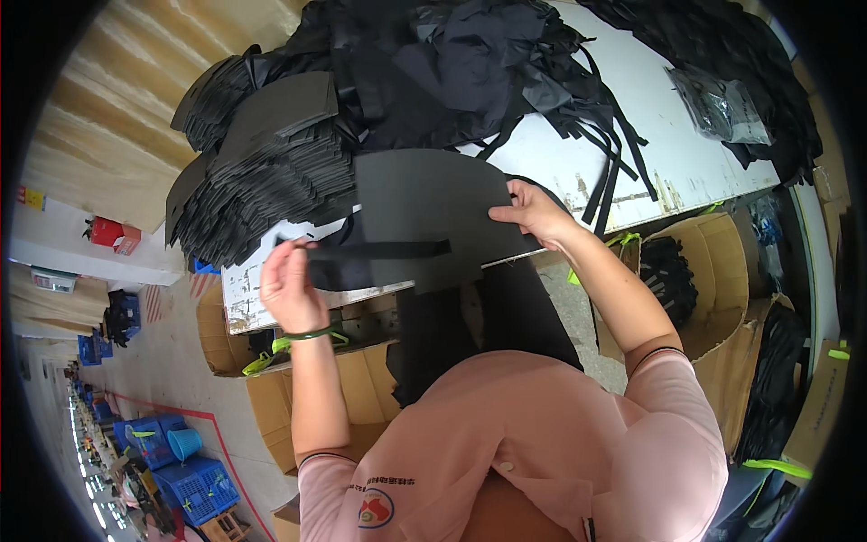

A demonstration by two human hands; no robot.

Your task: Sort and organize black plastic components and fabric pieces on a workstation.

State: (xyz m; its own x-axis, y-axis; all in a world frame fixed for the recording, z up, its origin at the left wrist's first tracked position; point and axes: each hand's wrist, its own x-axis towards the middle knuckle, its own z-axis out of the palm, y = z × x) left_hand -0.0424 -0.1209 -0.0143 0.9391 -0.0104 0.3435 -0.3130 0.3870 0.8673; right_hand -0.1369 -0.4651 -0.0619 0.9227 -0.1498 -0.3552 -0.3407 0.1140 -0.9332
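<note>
My right hand [535, 215] grips the right edge of a flat black sheet [429, 203] with a curved top, thumb on its face. My left hand [293, 282] pinches one end of a black strap [379, 252], which stretches across the lower part of the sheet. The sheet is held up over the front edge of the white table [244, 294]. Beyond it on the left stand stacks of similar black sheets [280, 135]. Behind the sheet lies a heap of black fabric with loose straps [470, 68].
A clear plastic bag [718, 106] lies at the table's right end beside more black fabric [750, 54]. Cardboard boxes [718, 280] with black pieces stand below the table on the right, and another box [271, 406] on the left. Blue crates [194, 488] sit on the floor farther left.
</note>
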